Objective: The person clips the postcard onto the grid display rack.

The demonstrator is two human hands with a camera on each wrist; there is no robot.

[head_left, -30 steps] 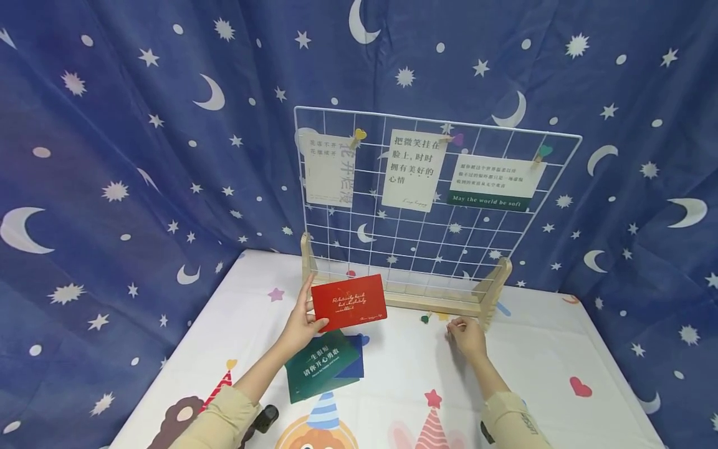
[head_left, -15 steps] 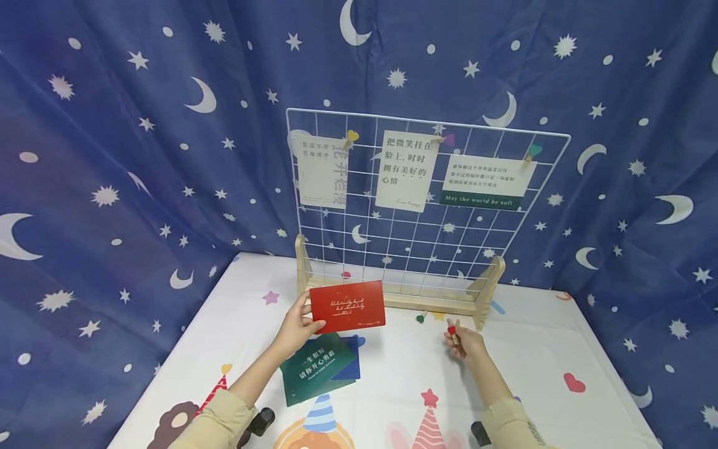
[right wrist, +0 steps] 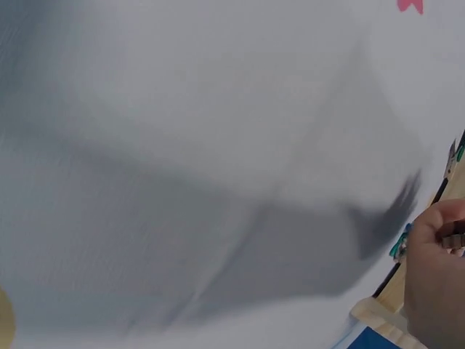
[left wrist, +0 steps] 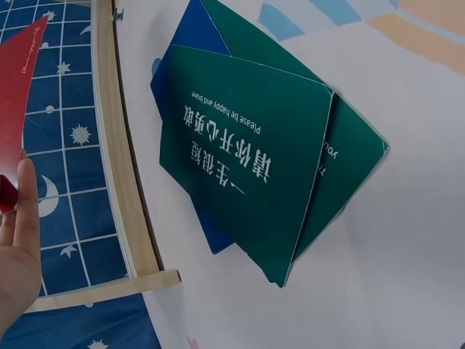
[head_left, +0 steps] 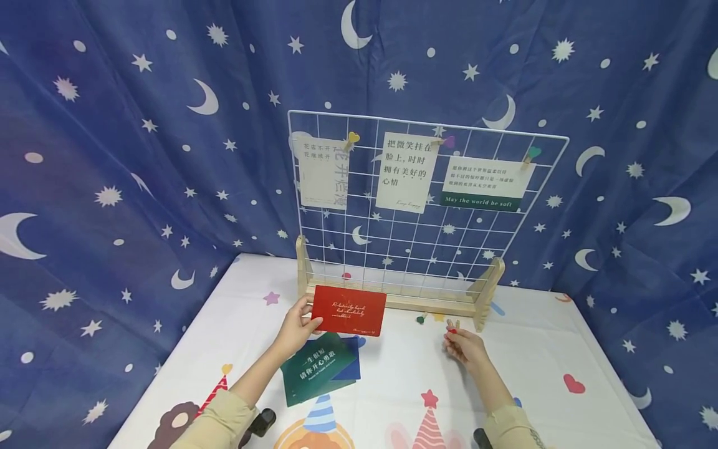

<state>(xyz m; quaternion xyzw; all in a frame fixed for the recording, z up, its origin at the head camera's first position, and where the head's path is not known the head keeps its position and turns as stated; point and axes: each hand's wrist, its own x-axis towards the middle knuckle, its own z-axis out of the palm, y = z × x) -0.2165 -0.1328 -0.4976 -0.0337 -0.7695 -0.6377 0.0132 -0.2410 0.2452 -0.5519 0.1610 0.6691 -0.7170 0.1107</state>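
Observation:
My left hand (head_left: 295, 325) pinches a red card (head_left: 349, 311) with pale script by its left edge, thumb in front. The card is held up before the foot of a white wire grid. In the left wrist view the fingers of that hand (left wrist: 22, 240) show at the left border with part of the card. My right hand (head_left: 468, 350) pinches a small wooden clothespin with a red heart (head_left: 452, 332); in the right wrist view the clothespin (right wrist: 454, 241) shows between finger and thumb. Below the red card lie a green card (head_left: 316, 371) and a blue card (head_left: 352, 363), overlapping.
The grid's wooden stand (head_left: 489, 290) is at the table's back. Clothespins with yellow (head_left: 353, 138), purple (head_left: 449, 142) and green (head_left: 534, 152) hearts hold three cards on the wires. A dark green clothespin (head_left: 421, 319) lies by the base. A starry blue curtain (head_left: 140, 156) hangs behind.
My right hand has turned and drawn slightly back from the stand's base, bringing the red-heart clothespin into sight. The red card has tilted, its right side lower than before.

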